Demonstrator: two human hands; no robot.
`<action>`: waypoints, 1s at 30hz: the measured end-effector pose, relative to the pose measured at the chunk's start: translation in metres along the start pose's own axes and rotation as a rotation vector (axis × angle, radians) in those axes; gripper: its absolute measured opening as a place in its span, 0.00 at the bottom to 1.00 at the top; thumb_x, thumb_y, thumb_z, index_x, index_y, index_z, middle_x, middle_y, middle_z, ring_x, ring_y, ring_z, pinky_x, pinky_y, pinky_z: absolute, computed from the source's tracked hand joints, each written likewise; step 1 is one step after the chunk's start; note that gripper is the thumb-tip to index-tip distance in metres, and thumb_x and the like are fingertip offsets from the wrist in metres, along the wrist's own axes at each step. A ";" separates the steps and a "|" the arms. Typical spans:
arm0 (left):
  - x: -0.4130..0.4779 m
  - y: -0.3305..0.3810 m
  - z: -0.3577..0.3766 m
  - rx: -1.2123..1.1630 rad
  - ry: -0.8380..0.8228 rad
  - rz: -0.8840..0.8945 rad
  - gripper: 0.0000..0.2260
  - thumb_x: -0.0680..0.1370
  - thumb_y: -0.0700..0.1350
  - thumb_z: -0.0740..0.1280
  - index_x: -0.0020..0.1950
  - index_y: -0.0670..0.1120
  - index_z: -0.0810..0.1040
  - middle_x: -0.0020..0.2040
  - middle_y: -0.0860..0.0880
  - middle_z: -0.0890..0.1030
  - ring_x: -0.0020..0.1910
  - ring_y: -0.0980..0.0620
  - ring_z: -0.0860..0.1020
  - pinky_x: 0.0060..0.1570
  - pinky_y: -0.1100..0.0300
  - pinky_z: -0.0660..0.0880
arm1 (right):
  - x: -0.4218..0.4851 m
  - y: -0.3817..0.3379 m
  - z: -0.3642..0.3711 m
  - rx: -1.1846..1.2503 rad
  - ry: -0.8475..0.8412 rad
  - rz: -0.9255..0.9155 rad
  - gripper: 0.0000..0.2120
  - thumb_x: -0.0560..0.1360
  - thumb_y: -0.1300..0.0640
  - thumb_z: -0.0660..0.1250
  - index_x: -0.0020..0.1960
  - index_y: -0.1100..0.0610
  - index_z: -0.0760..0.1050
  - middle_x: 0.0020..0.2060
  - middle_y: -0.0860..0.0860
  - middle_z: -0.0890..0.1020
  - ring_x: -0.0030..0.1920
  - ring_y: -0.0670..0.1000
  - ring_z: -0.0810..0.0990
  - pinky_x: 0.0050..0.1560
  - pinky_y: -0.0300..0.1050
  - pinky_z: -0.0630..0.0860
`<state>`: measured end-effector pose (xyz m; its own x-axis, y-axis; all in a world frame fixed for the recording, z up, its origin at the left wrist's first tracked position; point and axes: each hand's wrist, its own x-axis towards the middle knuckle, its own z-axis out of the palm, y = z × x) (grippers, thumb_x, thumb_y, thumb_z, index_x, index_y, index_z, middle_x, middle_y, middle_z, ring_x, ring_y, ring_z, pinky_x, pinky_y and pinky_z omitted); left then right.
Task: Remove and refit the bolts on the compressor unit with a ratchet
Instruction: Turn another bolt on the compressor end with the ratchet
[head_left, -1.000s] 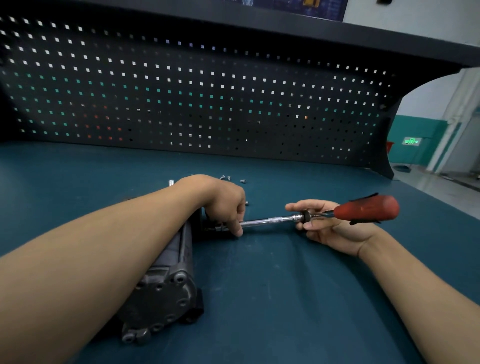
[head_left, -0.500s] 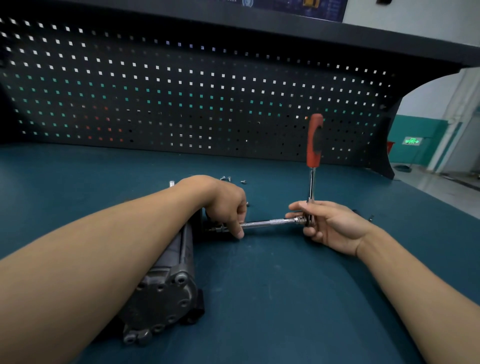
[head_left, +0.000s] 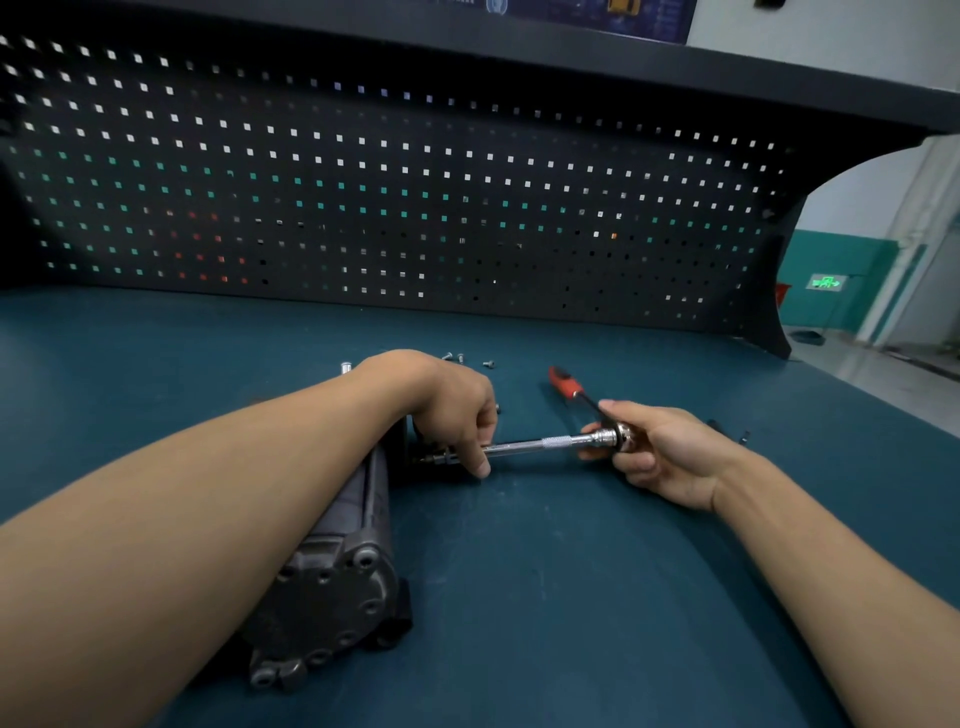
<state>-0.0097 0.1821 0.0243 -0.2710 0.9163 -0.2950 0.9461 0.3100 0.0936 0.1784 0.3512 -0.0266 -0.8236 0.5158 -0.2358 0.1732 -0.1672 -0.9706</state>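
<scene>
A dark grey compressor unit (head_left: 332, 582) lies lengthwise on the blue bench, its bolted end plate facing me. My left hand (head_left: 457, 410) rests on its far end, fingers pinching the chrome extension bar (head_left: 540, 444) near the socket. The bar runs to the right into the ratchet head (head_left: 615, 436), which my right hand (head_left: 660, 452) grips. The ratchet's red handle (head_left: 566, 382) points away from me and to the left, low over the bench. The bolt under the socket is hidden by my left fingers.
Several loose bolts (head_left: 467, 359) lie on the bench (head_left: 571, 597) behind my left hand. Small dark parts (head_left: 745, 435) sit right of my right hand. A black pegboard (head_left: 415, 208) closes the back of the bench.
The red handle swung from pointing right, through upright, over to far left and low. My right hand stayed on the ratchet head. My left hand kept still on the bar.
</scene>
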 end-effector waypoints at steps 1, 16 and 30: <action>0.000 0.000 0.000 0.005 0.004 0.001 0.12 0.72 0.55 0.77 0.38 0.51 0.77 0.37 0.54 0.79 0.38 0.52 0.75 0.39 0.60 0.72 | 0.000 0.000 -0.001 0.011 -0.010 -0.008 0.15 0.72 0.50 0.71 0.50 0.62 0.79 0.35 0.55 0.82 0.21 0.44 0.63 0.19 0.35 0.61; 0.001 -0.002 0.004 -0.011 0.028 0.011 0.10 0.72 0.54 0.77 0.43 0.52 0.79 0.39 0.56 0.80 0.38 0.56 0.76 0.38 0.62 0.71 | -0.006 0.007 -0.011 0.068 -0.174 -0.161 0.13 0.66 0.71 0.70 0.37 0.54 0.84 0.53 0.52 0.86 0.36 0.51 0.80 0.30 0.37 0.75; 0.001 0.000 0.002 0.015 0.016 -0.025 0.09 0.74 0.54 0.76 0.45 0.50 0.83 0.40 0.53 0.82 0.35 0.57 0.76 0.35 0.62 0.71 | -0.007 0.002 -0.003 -0.026 -0.125 -0.128 0.14 0.66 0.66 0.68 0.50 0.57 0.84 0.57 0.52 0.85 0.37 0.49 0.80 0.28 0.36 0.72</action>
<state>-0.0092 0.1823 0.0222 -0.2972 0.9123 -0.2817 0.9415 0.3291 0.0721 0.1863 0.3495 -0.0270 -0.9002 0.4228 -0.1042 0.0752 -0.0848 -0.9936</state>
